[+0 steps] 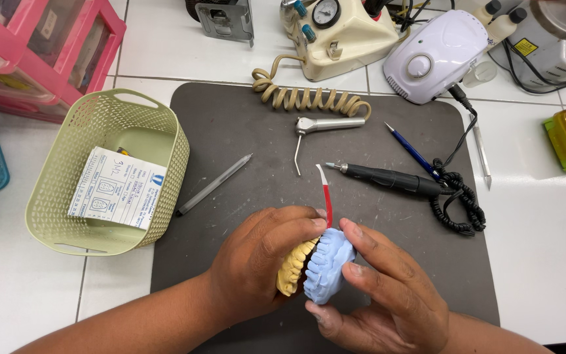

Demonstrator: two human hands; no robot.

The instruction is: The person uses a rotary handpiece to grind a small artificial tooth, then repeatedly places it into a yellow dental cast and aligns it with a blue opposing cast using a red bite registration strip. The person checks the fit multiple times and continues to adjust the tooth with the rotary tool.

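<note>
Together, both hands' grips clamp the models — yellow cast (294, 267) left (263, 262), blue cast (327, 265) right (388, 295).

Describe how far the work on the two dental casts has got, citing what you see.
Done: the yellow cast and blue cast are pressed together, teeth meeting. In hand: the left hand and right hand hold them, a red strip sticking up between. Left: the handpiece and blue pen lie untouched on the mat.
</note>
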